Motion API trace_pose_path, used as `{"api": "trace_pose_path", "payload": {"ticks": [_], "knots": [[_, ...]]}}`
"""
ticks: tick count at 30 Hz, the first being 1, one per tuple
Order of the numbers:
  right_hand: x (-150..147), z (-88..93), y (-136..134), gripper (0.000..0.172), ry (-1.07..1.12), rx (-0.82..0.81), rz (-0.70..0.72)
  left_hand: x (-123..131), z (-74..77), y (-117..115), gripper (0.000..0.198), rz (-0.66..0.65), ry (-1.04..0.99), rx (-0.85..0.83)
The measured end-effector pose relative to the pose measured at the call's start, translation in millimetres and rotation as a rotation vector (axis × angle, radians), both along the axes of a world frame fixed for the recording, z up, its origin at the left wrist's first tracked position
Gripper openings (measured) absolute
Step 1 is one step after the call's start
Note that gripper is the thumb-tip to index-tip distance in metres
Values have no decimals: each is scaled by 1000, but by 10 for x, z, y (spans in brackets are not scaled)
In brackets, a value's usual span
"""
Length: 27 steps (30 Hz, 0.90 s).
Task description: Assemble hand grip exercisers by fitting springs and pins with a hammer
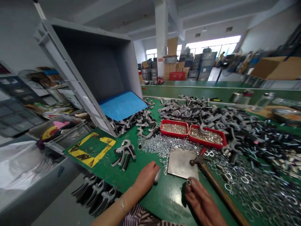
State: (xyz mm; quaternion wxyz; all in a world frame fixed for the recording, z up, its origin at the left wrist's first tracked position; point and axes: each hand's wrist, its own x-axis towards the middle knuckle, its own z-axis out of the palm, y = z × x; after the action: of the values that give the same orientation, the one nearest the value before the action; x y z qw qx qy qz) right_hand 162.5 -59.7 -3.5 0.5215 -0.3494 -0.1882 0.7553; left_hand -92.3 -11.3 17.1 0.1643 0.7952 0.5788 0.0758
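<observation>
My left hand (147, 174) is closed round a short silver metal cylinder (157, 176), whose end shows past the fingers. My right hand (201, 199) pinches a small shiny metal piece (188, 182) between thumb and fingertips, too small to name surely. Just beyond the right hand lies a square steel plate (183, 163). A hammer (218, 188) with a wooden handle rests at the plate's right, its head by the plate's edge. Small metal rings (155, 146) are spread behind and beside the plate.
Two red trays (174, 134) of small metal parts stand behind the plate. Grey clamp-like parts (209, 116) are heaped beyond them; several more (124, 153) lie left. Larger rings (257, 206) cover the right side. A grey crate (88, 94) lies tipped at left, near yellow-black floor-style tape (91, 161).
</observation>
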Motion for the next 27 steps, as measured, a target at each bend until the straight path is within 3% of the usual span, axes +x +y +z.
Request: {"api": "trace_pose_path", "payload": {"ticks": [3, 6, 11, 15, 18, 22, 27], "knots": [[-46, 92, 24, 19, 109, -105, -14, 38, -87, 80, 27, 23, 7, -18], [-62, 159, 29, 19, 92, -61, -9, -33, -133, 158, 31, 34, -43, -22], [-95, 128, 39, 22, 0, -83, 28, -93, -101, 147, 12, 130, -485, -65], [-148, 46, 73, 26, -72, -39, 53, 161, -7, 16, 27, 286, -976, -395], [-193, 51, 107, 23, -115, 17, 78, 462, 54, -56, 31, 276, -1248, -546], [-219, 169, 164, 24, -212, 107, 123, 763, 31, -83, 32, 257, -1399, -585], [-179, 242, 230, 22, -188, 108, 131, 880, -131, -96, 31, 264, -1544, -655]]}}
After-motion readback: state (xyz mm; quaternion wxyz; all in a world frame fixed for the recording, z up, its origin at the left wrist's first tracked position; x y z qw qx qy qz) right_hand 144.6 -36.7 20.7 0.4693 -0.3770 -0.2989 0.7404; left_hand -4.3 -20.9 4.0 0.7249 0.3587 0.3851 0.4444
